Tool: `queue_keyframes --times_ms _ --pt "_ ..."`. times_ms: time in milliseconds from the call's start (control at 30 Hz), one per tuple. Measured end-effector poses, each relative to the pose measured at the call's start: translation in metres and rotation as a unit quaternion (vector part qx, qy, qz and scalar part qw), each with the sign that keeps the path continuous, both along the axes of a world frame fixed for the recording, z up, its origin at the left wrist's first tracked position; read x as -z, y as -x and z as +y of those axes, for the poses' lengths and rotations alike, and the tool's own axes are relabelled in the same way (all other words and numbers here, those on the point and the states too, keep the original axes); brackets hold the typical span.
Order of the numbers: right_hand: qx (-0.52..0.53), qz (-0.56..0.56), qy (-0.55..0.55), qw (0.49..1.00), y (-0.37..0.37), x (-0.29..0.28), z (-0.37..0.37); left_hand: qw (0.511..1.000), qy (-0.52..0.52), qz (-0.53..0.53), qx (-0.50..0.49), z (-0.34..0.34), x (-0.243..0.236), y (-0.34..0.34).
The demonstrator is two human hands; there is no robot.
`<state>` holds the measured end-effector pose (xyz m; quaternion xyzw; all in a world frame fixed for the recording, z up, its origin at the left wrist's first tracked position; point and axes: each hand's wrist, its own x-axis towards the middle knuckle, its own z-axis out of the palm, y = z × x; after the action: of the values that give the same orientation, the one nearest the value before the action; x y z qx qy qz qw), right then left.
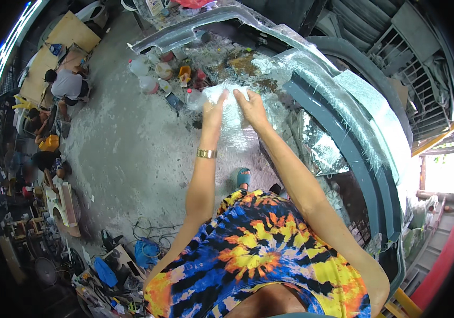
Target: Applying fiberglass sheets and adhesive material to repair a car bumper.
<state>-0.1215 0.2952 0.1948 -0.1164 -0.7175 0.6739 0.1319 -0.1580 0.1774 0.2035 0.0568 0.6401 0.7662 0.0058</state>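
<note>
Both arms stretch out in front of me, a metal-banded watch (207,153) on the left wrist. Between my left hand (214,108) and my right hand (252,109) hangs a whitish, semi-transparent sheet of fiberglass mat (232,124). Each hand pinches the upper part of it, thumbs on top and close together; the other fingers are largely hidden by the sheet. Ahead and to the right curves a long grey bumper-like moulding (326,114), with pale glass fibres lying along its edge. The sheet is nearer to me than this moulding.
Plastic jugs (148,85), an orange container (184,74) and a dark flat object (174,102) sit on the stained concrete floor (126,143). A shiny foil-like panel (320,146) lies inside the curve. Several people work at far left, one in a white shirt (69,85). Cables (155,229) tangle at lower left.
</note>
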Motion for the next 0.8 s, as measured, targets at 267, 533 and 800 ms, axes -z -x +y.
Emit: queue_keyframes --times_ms 267,533,800 --pt "0.078 -0.014 -0.134 0.988 0.010 0.025 -0.006 0.965 0.244 0.039 -0.090 0.025 0.037 -0.025" --pt "0.167 -0.020 0.513 0.842 0.008 -0.023 -0.025 0.950 -0.239 -0.171 -0.104 0.020 0.017 -0.020" --pt "0.041 -0.011 0.003 0.999 -0.002 0.043 -0.001 0.977 0.099 -0.046 0.182 -0.023 0.003 -0.012"
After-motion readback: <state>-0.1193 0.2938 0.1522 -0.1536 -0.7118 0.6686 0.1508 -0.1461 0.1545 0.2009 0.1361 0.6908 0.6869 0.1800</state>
